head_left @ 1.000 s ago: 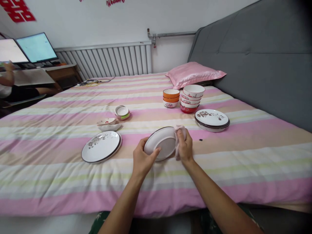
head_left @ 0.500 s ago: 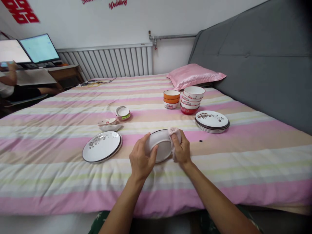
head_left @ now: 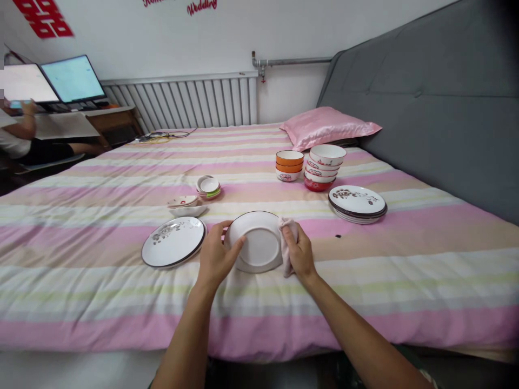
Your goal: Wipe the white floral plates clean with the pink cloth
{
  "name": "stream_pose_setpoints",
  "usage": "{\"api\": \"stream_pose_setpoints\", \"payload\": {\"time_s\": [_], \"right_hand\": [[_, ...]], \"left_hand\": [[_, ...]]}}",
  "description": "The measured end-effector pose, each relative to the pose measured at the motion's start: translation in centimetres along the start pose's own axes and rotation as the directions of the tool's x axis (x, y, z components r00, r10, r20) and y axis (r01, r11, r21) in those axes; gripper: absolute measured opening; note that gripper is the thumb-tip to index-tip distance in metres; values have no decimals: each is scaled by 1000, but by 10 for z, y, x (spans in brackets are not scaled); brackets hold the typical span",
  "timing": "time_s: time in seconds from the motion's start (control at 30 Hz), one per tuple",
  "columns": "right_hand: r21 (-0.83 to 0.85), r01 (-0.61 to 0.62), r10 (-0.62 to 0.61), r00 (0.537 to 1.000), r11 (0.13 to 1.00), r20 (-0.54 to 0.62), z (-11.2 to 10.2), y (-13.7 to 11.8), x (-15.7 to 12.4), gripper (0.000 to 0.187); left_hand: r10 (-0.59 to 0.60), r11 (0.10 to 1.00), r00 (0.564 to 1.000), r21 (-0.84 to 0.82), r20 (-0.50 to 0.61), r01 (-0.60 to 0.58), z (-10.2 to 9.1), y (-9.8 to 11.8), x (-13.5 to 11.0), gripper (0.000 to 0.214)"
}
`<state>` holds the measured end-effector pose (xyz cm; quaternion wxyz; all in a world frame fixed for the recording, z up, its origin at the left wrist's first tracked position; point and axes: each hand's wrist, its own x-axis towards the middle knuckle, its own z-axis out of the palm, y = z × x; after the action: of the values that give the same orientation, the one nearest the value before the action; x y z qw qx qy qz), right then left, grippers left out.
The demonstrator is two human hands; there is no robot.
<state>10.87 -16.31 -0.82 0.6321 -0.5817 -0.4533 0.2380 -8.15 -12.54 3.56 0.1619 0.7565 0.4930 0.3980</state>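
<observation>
A white plate (head_left: pixel 259 246) with a thin dark rim is held above the bed, its underside and foot ring facing me. My left hand (head_left: pixel 219 251) grips its left edge, the thumb lying on the underside. At the plate's right edge, my right hand (head_left: pixel 300 248) is closed on a pale pink cloth (head_left: pixel 287 256) that presses against the rim. Left of my hands lie flower-patterned plates (head_left: pixel 174 243), one on another. A taller stack of similar plates (head_left: pixel 357 200) stands to the right.
Orange-topped bowls (head_left: pixel 289 162) and a taller bowl stack (head_left: pixel 326 156) stand near a pink pillow (head_left: pixel 330 127). Small dishes (head_left: pixel 208 185) and shallow dishes (head_left: pixel 184 205) sit left of centre. A grey headboard (head_left: pixel 430 97) rises at right. A person (head_left: pixel 24 129) sits by monitors, far left.
The plate has turned so its underside shows more fully. My left hand has shifted left with its edge, while my right hand stays at the right rim with the cloth.
</observation>
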Motion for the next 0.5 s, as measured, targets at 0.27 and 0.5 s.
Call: {"api": "stream_pose_setpoints", "payload": {"time_s": [0.27,0.5], "right_hand": [[56,-77,75,997,995,31,3,8,0,38],[118,31,-30,1000,993,-4,-2,-3,7,32]], "left_hand": [[-115,989,982,-70,147,127,-7,-9,3,50],[-78,972,991,-213,107,99,-1,-5,-1,55]]}}
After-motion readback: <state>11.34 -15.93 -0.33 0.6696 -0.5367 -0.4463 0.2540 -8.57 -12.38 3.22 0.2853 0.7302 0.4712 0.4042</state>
